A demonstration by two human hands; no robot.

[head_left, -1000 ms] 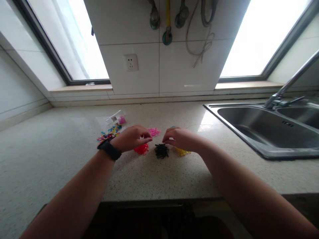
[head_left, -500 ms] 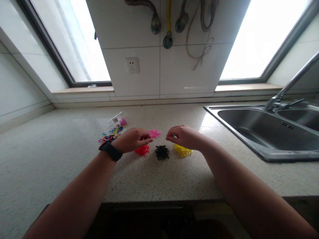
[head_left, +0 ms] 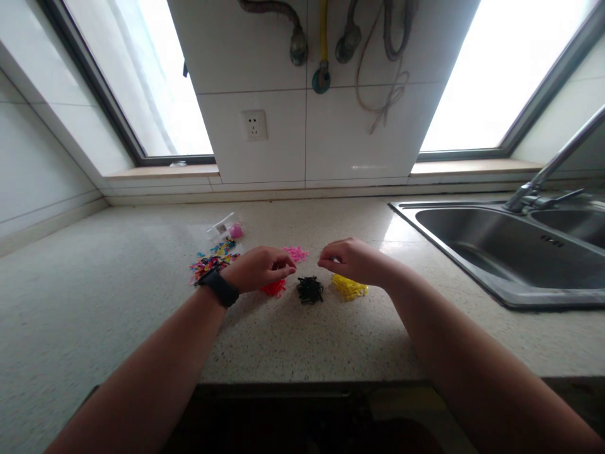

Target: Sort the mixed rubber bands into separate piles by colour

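My left hand (head_left: pixel 262 269), with a dark watch (head_left: pixel 218 287) on the wrist, hovers over a pile of red bands (head_left: pixel 274 288) that look like small rubber bands. Its fingertips are pinched together. Facing it, my right hand (head_left: pixel 347 260) is also pinched, above and behind a yellow pile (head_left: pixel 350 287). Anything between the fingertips of either hand is too small to make out. Between the red and yellow piles lies a black pile (head_left: pixel 311 290), and farther back a pink pile (head_left: pixel 295 254). Mixed coloured bands (head_left: pixel 207 263) are spread left of my left hand, partly hidden by it.
A clear plastic bag (head_left: pixel 221 227) with a pink object (head_left: pixel 235 231) lies behind the mixed bands. At the right a steel sink (head_left: pixel 454 277) with a tap (head_left: pixel 524 197) is set into the speckled counter (head_left: pixel 302 353). A tiled wall with a socket (head_left: pixel 255 125) rises behind.
My left hand has moved slightly right, nearer to my right hand. My right hand stays almost in place. The whole view has shifted a little.
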